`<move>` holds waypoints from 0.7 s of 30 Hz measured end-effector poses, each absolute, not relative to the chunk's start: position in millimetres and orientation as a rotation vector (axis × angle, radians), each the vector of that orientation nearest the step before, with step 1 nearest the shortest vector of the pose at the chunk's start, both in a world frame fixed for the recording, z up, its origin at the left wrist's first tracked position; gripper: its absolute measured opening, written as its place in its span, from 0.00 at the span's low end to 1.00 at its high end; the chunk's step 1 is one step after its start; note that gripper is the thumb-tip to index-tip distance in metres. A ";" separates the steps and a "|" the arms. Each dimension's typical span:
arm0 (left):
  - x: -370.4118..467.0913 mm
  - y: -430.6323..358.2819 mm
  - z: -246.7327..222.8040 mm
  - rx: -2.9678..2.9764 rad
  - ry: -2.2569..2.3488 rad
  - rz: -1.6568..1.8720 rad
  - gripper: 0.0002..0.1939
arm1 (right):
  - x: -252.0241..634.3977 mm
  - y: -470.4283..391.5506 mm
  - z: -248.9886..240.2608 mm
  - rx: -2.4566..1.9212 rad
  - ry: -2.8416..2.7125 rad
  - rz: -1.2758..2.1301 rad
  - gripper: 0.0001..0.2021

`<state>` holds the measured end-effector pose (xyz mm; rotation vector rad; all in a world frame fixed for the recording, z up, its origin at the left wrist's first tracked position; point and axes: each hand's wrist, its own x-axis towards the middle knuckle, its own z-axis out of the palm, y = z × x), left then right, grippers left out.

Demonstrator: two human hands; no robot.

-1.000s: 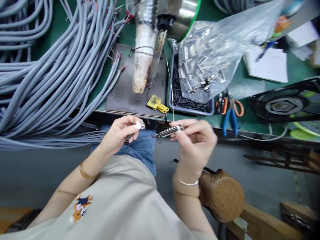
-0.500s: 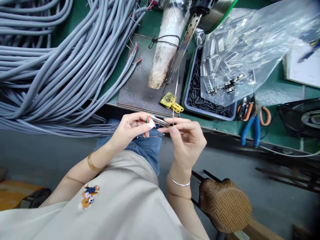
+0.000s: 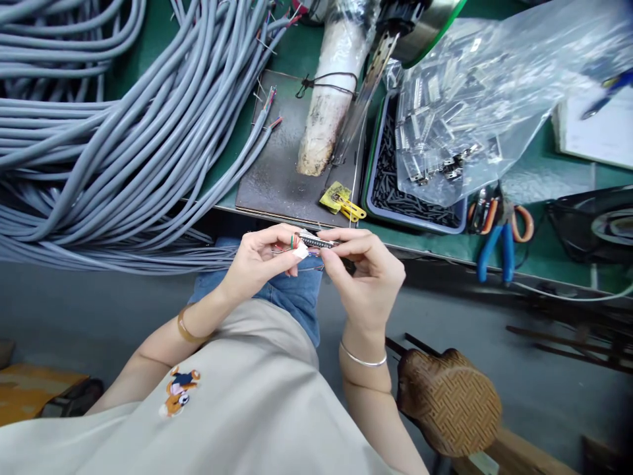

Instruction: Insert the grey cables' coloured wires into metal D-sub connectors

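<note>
In front of the bench edge, my left hand (image 3: 264,256) pinches the left end of a small multi-pin connector (image 3: 317,243) between thumb and fingers. Thin coloured wires (image 3: 295,241) come out by the left fingertips. Closed on the connector's right end are the thumb and fingers of my right hand (image 3: 368,267). A thin silvery wire (image 3: 352,198) hangs down behind the right fingers; whether they touch it is hidden. Just beyond the hands, a yellow clip-like piece (image 3: 349,208) lies on a dark board (image 3: 277,191).
Grey cables (image 3: 148,132) cover the bench's left side. A wrapped white cylinder (image 3: 324,119) and a wire spool (image 3: 430,30) stand behind. To the right are a bin of black sleeves (image 3: 415,221), a plastic bag of connectors (image 3: 455,125), and pliers (image 3: 497,244). A stool (image 3: 457,402) stands below.
My right hand has shifted slightly left and its fingers have closed onto the connector's right end. Earlier, the silvery wire ran into those fingers. My left hand keeps its hold.
</note>
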<state>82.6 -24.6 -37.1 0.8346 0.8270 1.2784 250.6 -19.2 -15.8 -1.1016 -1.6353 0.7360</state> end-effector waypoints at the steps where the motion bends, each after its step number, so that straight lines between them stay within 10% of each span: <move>1: 82.8 -24.2 -37.0 0.840 0.837 1.265 0.06 | 249.1 -19.0 -18.7 -1.087 -1.649 0.692 0.07; 8: 85.6 -9.2 -33.9 0.744 0.958 1.259 0.10 | 252.2 -14.0 -36.4 -1.086 -1.651 0.180 0.08; 21: 98.4 20.0 -33.0 0.751 0.910 1.269 0.13 | 257.2 7.8 -44.2 -1.112 -1.668 0.465 0.06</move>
